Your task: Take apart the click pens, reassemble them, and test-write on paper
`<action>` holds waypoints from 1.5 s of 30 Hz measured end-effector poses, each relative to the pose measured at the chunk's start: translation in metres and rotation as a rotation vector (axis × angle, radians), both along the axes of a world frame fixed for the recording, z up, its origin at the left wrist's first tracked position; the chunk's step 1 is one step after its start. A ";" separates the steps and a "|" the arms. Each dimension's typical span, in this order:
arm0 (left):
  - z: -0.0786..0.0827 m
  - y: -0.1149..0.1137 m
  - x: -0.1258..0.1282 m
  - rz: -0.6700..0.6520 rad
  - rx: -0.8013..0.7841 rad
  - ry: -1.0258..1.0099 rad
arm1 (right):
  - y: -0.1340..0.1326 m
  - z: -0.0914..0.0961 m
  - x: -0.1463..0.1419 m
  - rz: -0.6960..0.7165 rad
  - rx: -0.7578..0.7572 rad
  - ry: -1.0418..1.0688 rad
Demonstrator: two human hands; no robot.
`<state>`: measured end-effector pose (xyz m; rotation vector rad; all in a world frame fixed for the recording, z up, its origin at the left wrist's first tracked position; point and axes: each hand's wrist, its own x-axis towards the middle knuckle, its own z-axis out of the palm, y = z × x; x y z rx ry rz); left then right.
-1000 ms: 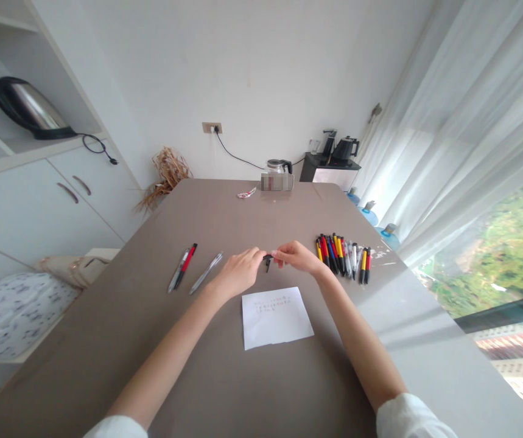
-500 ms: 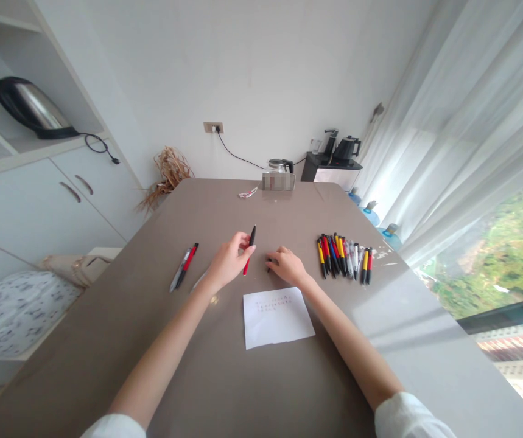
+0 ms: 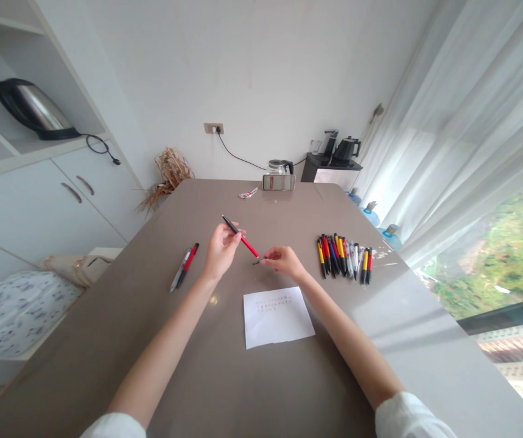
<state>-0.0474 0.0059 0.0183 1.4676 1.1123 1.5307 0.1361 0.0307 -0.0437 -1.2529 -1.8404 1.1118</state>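
Above the table, my left hand [image 3: 221, 250] pinches a black and red pen [image 3: 246, 244] between thumb and fingers. The pen tilts, its black part with a pointed tip up to the left and its red end down to the right. My right hand [image 3: 284, 261] is closed on a small black pen top [image 3: 258, 262], mostly covered by the fingers; a thin dark end sticks out leftward. The red end of the pen is close to this piece; I cannot tell whether they touch. A sheet of paper [image 3: 277, 319] with handwriting lies nearer me.
Several pens [image 3: 344, 257] lie in a row on the right. Left of my left hand rest a clear pen [image 3: 179, 271] and a red and black pen [image 3: 188, 265]. At the table's far edge, a phone [image 3: 278, 182] leans before a glass pot [image 3: 277, 164].
My left hand has moved slightly left and turned the pen, so its red end points toward my right hand. My right hand has lifted the small black piece and turned it leftward.
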 end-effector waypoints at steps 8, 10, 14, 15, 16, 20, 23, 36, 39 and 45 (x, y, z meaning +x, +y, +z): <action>-0.005 0.003 0.000 0.008 0.031 -0.061 | -0.002 0.010 -0.003 0.035 -0.140 0.387; -0.005 0.003 0.000 0.004 0.034 -0.077 | -0.003 0.011 -0.004 0.035 -0.149 0.415; -0.007 0.003 0.000 -0.009 0.040 -0.108 | -0.003 0.013 -0.003 0.033 -0.171 0.435; -0.007 0.003 0.001 -0.011 0.040 -0.112 | -0.003 0.014 -0.003 0.032 -0.176 0.438; -0.007 0.003 0.000 -0.011 0.040 -0.116 | -0.004 0.015 -0.003 0.030 -0.182 0.442; -0.008 0.004 0.001 -0.009 0.045 -0.125 | -0.004 0.017 -0.002 0.022 -0.205 0.467; -0.007 0.003 0.001 -0.007 0.048 -0.118 | -0.004 0.017 -0.001 0.017 -0.214 0.492; -0.006 -0.001 0.005 -0.052 0.019 -0.121 | -0.003 0.015 -0.003 -0.025 -0.165 0.473; -0.004 -0.006 0.009 -0.025 0.067 -0.017 | -0.002 0.014 -0.003 -0.018 -0.140 0.448; -0.003 -0.009 0.012 -0.017 0.120 0.004 | -0.005 0.021 -0.003 -0.033 -0.167 0.483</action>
